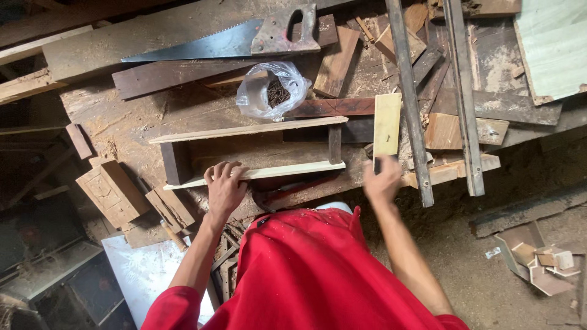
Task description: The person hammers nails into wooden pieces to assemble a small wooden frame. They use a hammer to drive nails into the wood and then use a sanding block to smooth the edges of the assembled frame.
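On dusty workbench point(122, 122): left hand point(224, 186) flat on frame point(257, 172); right hand point(382, 180) blurred, grip unclear.

One package — a clear plastic bag point(273, 91) of dark nails — below the saw point(244, 38).

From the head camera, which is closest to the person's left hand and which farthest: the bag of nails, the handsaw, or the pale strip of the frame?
From the left hand:
1. Pale strip: under the fingers, at the frame's near edge.
2. Bag of nails: beyond the frame, mid-bench.
3. Handsaw: farthest, at the back of the bench.
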